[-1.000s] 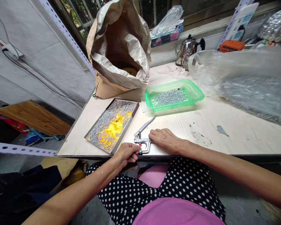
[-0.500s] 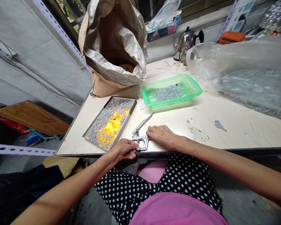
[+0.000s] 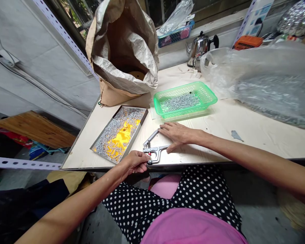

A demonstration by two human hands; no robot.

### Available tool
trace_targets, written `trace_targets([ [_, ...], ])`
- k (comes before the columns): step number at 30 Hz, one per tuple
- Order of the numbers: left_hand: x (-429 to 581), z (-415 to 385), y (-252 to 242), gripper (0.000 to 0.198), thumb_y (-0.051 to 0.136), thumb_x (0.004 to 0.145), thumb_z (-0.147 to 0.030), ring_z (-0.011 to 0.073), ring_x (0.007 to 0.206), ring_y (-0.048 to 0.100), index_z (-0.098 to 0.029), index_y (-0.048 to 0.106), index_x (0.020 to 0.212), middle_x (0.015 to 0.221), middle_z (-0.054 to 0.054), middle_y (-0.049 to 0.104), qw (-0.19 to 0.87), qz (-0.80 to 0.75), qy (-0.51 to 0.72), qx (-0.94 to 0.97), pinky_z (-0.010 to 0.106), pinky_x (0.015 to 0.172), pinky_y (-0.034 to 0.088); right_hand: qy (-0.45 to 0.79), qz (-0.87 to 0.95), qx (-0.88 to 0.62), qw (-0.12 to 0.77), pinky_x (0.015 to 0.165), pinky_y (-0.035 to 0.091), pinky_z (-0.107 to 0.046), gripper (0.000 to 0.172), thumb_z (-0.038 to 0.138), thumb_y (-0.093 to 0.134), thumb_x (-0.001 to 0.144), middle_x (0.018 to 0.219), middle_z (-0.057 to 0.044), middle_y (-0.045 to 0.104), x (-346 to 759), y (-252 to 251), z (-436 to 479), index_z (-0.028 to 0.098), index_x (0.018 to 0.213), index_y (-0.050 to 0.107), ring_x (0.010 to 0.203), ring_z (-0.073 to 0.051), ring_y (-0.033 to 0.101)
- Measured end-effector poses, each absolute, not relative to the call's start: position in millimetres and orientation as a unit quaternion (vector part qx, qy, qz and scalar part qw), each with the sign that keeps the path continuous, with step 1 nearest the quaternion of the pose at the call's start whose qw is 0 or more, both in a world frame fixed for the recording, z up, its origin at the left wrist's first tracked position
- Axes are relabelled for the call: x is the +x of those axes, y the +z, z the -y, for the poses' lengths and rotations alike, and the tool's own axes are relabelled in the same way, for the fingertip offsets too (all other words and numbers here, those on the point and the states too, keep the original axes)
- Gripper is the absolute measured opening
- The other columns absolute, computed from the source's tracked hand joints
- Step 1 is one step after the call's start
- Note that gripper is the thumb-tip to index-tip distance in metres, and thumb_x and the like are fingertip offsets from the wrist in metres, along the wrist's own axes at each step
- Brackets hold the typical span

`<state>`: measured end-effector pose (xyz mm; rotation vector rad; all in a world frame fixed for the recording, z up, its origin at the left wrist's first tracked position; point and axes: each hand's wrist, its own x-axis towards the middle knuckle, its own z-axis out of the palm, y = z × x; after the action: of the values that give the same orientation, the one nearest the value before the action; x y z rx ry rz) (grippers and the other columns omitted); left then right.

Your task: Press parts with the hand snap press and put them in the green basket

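A pair of metal hand-press pliers (image 3: 156,149) lies at the table's front edge, its handles spread and a coil spring between them. My left hand (image 3: 137,162) is closed in a pinch at the jaw, beside its red and black parts; what the fingertips hold is too small to make out. My right hand (image 3: 178,134) spans the handles, fingers over the end of the upper one and thumb against the lower one. Left of the pliers is a shallow tray (image 3: 136,138) of small silvery metal pieces. Behind them stands a green basket (image 3: 188,113) with similar pieces.
A large open paper sack (image 3: 122,84) stands at the back left. At the right lies a clear plastic bag (image 3: 256,67) of silvery pieces. A metal kettle (image 3: 200,47) and an orange case (image 3: 247,42) are by the window wall. The table's dark front edge runs below my hands.
My right hand has shifted from the jaw side of the pliers out to the handle ends, its fingers spreading over them. My left hand stays at the jaw.
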<state>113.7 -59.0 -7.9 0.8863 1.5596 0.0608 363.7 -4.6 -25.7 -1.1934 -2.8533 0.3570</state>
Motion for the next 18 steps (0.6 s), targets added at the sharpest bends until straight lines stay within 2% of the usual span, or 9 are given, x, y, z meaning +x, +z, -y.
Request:
trace_targets([
  [2, 114.3, 59.5, -6.5, 0.026, 0.077, 0.076, -0.032, 0.0075, 0.036, 0.055, -0.013, 0.059, 0.074, 0.047, -0.003, 0.059, 0.623, -0.68, 0.024, 0.386, 0.015, 0.039, 0.039, 0.113, 0.916, -0.383, 0.03, 0.106, 0.029, -0.054, 0.106, 0.073, 0.067, 0.065, 0.146, -0.025, 0.036, 363.7, -27.3, 1.6, 0.007, 0.143, 0.039, 0.134, -0.044, 0.031],
  [4, 114.8, 60.4, -5.1, 0.028, 0.078, 0.074, -0.034, 0.0072, 0.037, 0.055, -0.013, 0.059, 0.074, 0.048, -0.004, 0.059, 0.622, -0.68, 0.026, 0.388, 0.015, 0.039, 0.039, 0.112, 0.918, -0.378, 0.043, 0.102, 0.034, -0.052, 0.105, 0.074, 0.067, 0.063, 0.141, -0.025, 0.042, 363.8, -27.9, -0.4, 0.007, 0.14, 0.042, 0.127, -0.041, 0.039],
  [7, 115.8, 61.5, -3.2, 0.029, 0.078, 0.074, -0.035, 0.0067, 0.037, 0.054, -0.013, 0.059, 0.073, 0.047, -0.004, 0.059, 0.619, -0.68, 0.03, 0.391, 0.015, 0.04, 0.039, 0.101, 0.92, -0.376, 0.04, 0.092, 0.04, -0.046, 0.097, 0.072, 0.067, 0.065, 0.125, -0.021, 0.052, 362.9, -26.4, -0.7, 0.008, 0.135, 0.046, 0.11, -0.034, 0.049],
  [10, 117.8, 61.5, -1.7, 0.031, 0.078, 0.074, -0.036, 0.0072, 0.036, 0.052, -0.014, 0.057, 0.069, 0.045, -0.004, 0.058, 0.616, -0.683, 0.026, 0.392, 0.016, 0.041, 0.039, 0.086, 0.918, -0.388, 0.024, 0.086, 0.041, -0.043, 0.089, 0.068, 0.068, 0.068, 0.118, -0.019, 0.054, 360.8, -22.4, 2.6, 0.007, 0.131, 0.05, 0.105, -0.033, 0.049],
  [14, 121.7, 64.6, 4.1, 0.032, 0.073, 0.077, -0.038, 0.0084, 0.036, 0.051, -0.015, 0.055, 0.065, 0.045, -0.003, 0.056, 0.594, -0.693, 0.007, 0.408, 0.02, 0.045, 0.04, 0.086, 0.914, -0.397, -0.003, 0.08, 0.041, -0.039, 0.072, 0.065, 0.068, 0.072, 0.112, -0.018, 0.056, 358.0, -17.6, 9.3, 0.009, 0.115, 0.061, 0.103, -0.032, 0.05],
  [16, 123.7, 70.3, 9.1, 0.031, 0.066, 0.083, -0.039, 0.011, 0.041, 0.054, -0.015, 0.056, 0.065, 0.048, -0.001, 0.057, 0.532, -0.702, -0.008, 0.473, 0.023, 0.049, 0.043, 0.091, 0.911, -0.403, -0.007, 0.078, 0.041, -0.038, 0.063, 0.063, 0.069, 0.074, 0.109, -0.017, 0.057, 357.3, -16.7, 12.5, 0.01, 0.108, 0.064, 0.102, -0.03, 0.051],
  [18, 126.4, 77.5, 13.3, 0.029, 0.06, 0.087, -0.039, 0.0156, 0.054, 0.061, -0.015, 0.062, 0.071, 0.061, 0.003, 0.064, 0.392, -0.695, 0.0, 0.603, 0.027, 0.057, 0.046, 0.093, 0.908, -0.408, -0.003, 0.078, 0.041, -0.037, 0.058, 0.059, 0.071, 0.074, 0.107, -0.015, 0.058, 356.8, -16.5, 15.7, 0.011, 0.105, 0.065, 0.099, -0.029, 0.052],
])
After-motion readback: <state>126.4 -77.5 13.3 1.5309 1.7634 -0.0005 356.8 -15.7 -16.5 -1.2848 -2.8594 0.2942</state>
